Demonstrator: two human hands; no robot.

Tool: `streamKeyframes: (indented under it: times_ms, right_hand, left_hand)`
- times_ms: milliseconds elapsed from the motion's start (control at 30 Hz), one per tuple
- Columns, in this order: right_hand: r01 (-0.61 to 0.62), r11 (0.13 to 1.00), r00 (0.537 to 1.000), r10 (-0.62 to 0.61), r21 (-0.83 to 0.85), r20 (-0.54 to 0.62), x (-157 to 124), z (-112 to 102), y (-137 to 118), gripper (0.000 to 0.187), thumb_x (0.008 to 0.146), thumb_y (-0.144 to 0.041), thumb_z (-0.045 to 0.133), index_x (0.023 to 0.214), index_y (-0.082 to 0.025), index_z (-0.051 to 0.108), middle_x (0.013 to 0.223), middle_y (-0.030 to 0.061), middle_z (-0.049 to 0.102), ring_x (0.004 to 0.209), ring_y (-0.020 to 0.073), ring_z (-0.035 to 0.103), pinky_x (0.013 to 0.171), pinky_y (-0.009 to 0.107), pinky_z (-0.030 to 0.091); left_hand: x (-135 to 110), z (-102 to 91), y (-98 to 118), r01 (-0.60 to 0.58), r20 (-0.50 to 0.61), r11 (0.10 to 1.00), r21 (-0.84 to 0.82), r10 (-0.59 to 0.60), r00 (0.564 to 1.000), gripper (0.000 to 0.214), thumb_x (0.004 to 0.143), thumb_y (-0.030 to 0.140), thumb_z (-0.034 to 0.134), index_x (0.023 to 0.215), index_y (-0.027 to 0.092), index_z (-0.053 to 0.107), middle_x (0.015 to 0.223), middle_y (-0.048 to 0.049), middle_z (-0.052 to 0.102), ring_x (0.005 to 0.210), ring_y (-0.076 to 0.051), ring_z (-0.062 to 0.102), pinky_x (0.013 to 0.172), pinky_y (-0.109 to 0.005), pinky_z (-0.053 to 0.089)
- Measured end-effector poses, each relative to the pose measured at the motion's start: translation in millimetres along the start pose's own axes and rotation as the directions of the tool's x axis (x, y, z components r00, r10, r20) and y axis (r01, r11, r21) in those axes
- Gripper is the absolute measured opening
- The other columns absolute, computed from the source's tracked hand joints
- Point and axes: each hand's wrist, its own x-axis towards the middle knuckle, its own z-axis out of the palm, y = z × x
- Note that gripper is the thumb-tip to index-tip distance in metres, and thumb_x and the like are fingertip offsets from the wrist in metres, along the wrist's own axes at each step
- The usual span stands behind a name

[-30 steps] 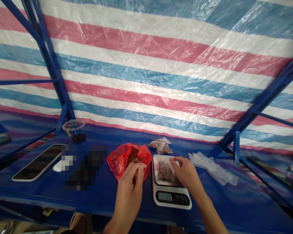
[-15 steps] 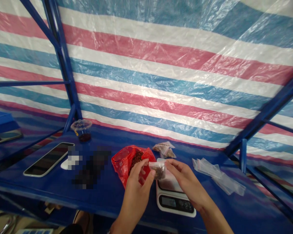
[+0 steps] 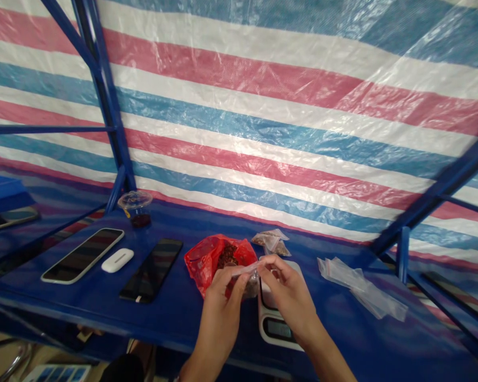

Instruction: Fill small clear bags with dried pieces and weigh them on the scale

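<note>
Both my hands hold a small clear plastic bag with brown bits inside, pinched along its top edge. My left hand grips its left end and my right hand its right end, above the white digital scale. Just behind my left hand lies an open red plastic bag with more brown bits. Two filled small bags lie behind the scale.
On the blue shelf lie two phones, a white case and a lidded clear cup. A pile of empty clear bags lies to the right. A striped tarp hangs behind; blue frame posts stand at left and right.
My right hand lifted the small bag off the scale, and my left hand came over from the red bag to grip it; both now pinch its top edge.
</note>
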Motion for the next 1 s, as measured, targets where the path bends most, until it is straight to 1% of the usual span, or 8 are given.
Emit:
streamKeyframes:
  times_ms: [133,233,400,567,700,800,933,1000]
  right_hand:
    - [0.034,0.999,0.999,-0.034,-0.031,0.008,-2,8,-8,0.036,0.093,-0.056,0.065,0.100,-0.021,0.073,0.088,0.0020,0.066,0.080,0.0185,0.054,0.073,0.029,0.043]
    - [0.058,0.998,0.998,-0.057,-0.034,0.019,-2,12,-13,0.034,0.093,-0.054,0.064,0.096,-0.021,0.074,0.088,0.0024,0.067,0.080,0.0182,0.055,0.073,0.029,0.043]
    - [0.061,0.996,0.997,-0.064,-0.067,-0.053,0,13,-13,0.034,0.095,-0.054,0.062,0.091,-0.022,0.072,0.083,0.0013,0.063,0.078,0.0183,0.055,0.072,0.028,0.043]
    - [0.088,0.996,0.996,-0.088,-0.026,0.014,0,19,-14,0.031,0.095,-0.051,0.062,0.095,-0.021,0.071,0.093,0.0041,0.069,0.084,0.0200,0.060,0.077,0.029,0.047]
    - [0.091,0.996,0.995,-0.092,-0.021,-0.045,-2,24,-15,0.029,0.095,-0.048,0.061,0.084,-0.021,0.065,0.081,0.0011,0.064,0.077,0.0182,0.057,0.073,0.027,0.046]
    - [0.096,0.995,0.995,-0.097,-0.025,-0.037,-2,25,-17,0.028,0.095,-0.047,0.060,0.081,-0.022,0.061,0.077,-0.0006,0.060,0.072,0.0168,0.053,0.068,0.027,0.044]
    - [0.110,0.993,0.993,-0.108,-0.038,0.044,-3,27,-21,0.026,0.095,-0.047,0.062,0.092,-0.021,0.069,0.089,0.0018,0.067,0.081,0.0179,0.057,0.077,0.028,0.046]
    - [0.110,0.993,0.992,-0.107,-0.032,0.063,-3,28,-21,0.027,0.095,-0.046,0.062,0.089,-0.021,0.069,0.086,0.0015,0.067,0.080,0.0178,0.057,0.076,0.028,0.046]
  left_hand:
    - [0,-3.6,0,0.004,-0.033,1.000,-0.006,-0.004,0.999,0.031,0.095,0.045,0.063,0.106,0.022,0.079,0.109,-0.0084,0.078,0.104,-0.024,0.072,0.097,-0.037,0.055]
    - [1,-4.5,0,0.009,-0.042,1.000,-0.014,-0.009,0.999,0.029,0.093,0.045,0.064,0.104,0.022,0.079,0.108,-0.0085,0.079,0.103,-0.025,0.073,0.097,-0.037,0.056]
    - [1,-4.1,5,0.045,-0.092,0.996,-0.079,-0.052,0.994,0.031,0.091,0.048,0.066,0.101,0.021,0.077,0.100,-0.0073,0.080,0.094,-0.024,0.076,0.086,-0.034,0.060]
    - [3,-7.0,9,0.051,-0.108,0.995,-0.081,-0.060,0.992,0.033,0.090,0.050,0.068,0.097,0.019,0.076,0.097,-0.0077,0.080,0.087,-0.023,0.076,0.082,-0.032,0.061]
    - [2,-6.4,12,0.050,-0.094,0.993,-0.107,-0.061,0.994,0.032,0.089,0.050,0.070,0.097,0.020,0.074,0.095,-0.0062,0.078,0.086,-0.022,0.075,0.079,-0.030,0.061]
    - [2,-6.4,14,0.048,-0.080,0.992,-0.117,-0.058,0.995,0.032,0.089,0.051,0.069,0.098,0.020,0.072,0.093,-0.0054,0.077,0.085,-0.021,0.074,0.078,-0.030,0.060]
    - [2,-11.4,16,0.007,-0.058,0.999,-0.041,-0.010,0.998,0.030,0.092,0.049,0.066,0.098,0.020,0.071,0.096,-0.0058,0.075,0.088,-0.021,0.072,0.084,-0.033,0.057]
    - [2,-14.3,16,-0.026,-0.047,0.999,0.029,0.027,0.999,0.027,0.093,0.046,0.065,0.094,0.020,0.071,0.096,-0.0058,0.074,0.091,-0.022,0.070,0.087,-0.033,0.055]
